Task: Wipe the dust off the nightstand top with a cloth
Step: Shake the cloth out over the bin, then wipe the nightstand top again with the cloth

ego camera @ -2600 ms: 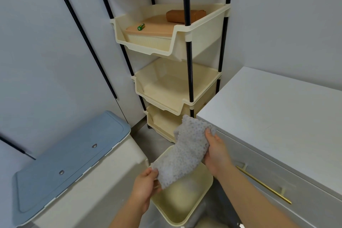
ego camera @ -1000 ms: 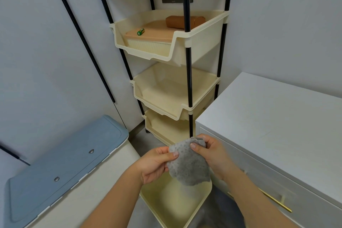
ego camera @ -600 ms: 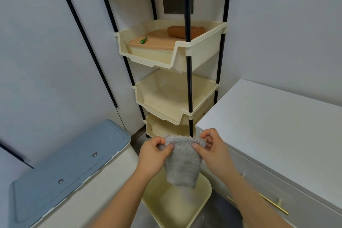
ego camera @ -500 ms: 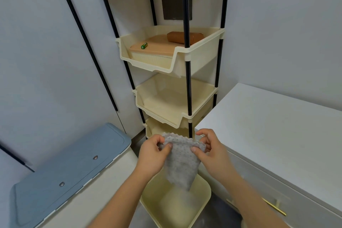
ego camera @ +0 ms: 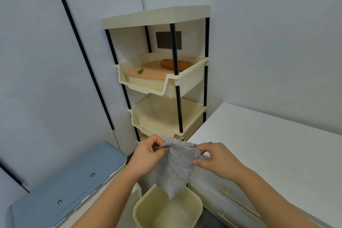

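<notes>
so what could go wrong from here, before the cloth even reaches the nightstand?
1. The grey cloth hangs from a fingertip grip in the left hand and right hand, directly above the open cream bin; a slip likely drops it in.
2. It hangs loose rather than folded, so a first pass on the white nightstand top may drag unevenly.

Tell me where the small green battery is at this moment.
The green battery lies in the top tray of the cream shelf rack, on a tan board at the tray's left, left of a brown roll.
</notes>
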